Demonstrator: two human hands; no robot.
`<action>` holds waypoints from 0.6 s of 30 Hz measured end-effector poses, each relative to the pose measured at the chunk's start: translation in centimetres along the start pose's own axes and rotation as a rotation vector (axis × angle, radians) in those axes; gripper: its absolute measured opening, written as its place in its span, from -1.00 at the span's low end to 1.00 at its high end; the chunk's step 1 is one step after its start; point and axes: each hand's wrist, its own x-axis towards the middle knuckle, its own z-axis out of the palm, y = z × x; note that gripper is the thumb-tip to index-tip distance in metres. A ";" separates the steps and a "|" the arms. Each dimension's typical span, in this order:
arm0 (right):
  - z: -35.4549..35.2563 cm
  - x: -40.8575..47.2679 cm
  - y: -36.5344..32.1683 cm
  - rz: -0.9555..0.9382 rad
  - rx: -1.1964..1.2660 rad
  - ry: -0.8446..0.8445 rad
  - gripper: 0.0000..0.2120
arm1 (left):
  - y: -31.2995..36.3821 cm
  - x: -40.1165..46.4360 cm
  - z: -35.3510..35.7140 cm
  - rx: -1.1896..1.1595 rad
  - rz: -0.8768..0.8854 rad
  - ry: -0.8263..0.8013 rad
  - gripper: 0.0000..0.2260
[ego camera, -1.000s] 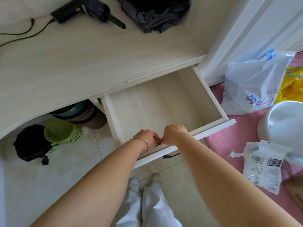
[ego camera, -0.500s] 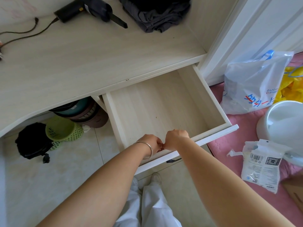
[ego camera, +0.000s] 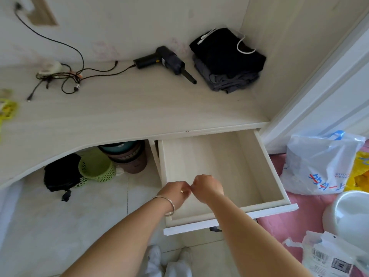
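A pale wooden drawer (ego camera: 265, 166) stands pulled out from under the desk, and its inside looks empty. My left hand (ego camera: 175, 191), with a silver bangle on the wrist, hovers over the drawer's near part with its fingers curled. My right hand (ego camera: 207, 186) is right beside it, also curled, and the knuckles of the two almost touch. Neither hand touches the drawer's white front panel (ego camera: 275, 209). I see nothing held in either hand.
On the desk (ego camera: 119, 116) lie a black handheld blower (ego camera: 167, 60), tangled cables (ego camera: 60, 76) and folded dark clothes (ego camera: 227, 58). Baskets (ego camera: 95, 166) and a black bag (ego camera: 60, 172) sit under the desk. Right of the drawer are a plastic bag (ego camera: 319, 164), a white bowl (ego camera: 351, 212) and a packet (ego camera: 331, 256).
Both hands have let go of the drawer's front edge and moved over its inside. The view has tilted up, so more of the desk and wall shows.
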 end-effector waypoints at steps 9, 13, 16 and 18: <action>-1.5 -3.3 -12.9 -0.262 -0.008 0.005 -0.70 | -7.4 -7.2 -7.9 -0.175 -0.072 0.387 -0.83; 0.4 -5.9 -20.1 -0.387 0.012 0.032 -0.69 | -13.0 -12.0 -11.1 -0.193 -0.091 0.489 -0.86; 3.4 -8.3 -26.4 -0.465 0.040 0.028 -0.69 | -18.6 -16.5 -13.1 -0.177 -0.117 0.528 -0.84; 5.8 -10.2 -30.5 -0.507 0.035 0.012 -0.70 | -22.7 -19.6 -14.1 -0.149 -0.139 0.549 -0.82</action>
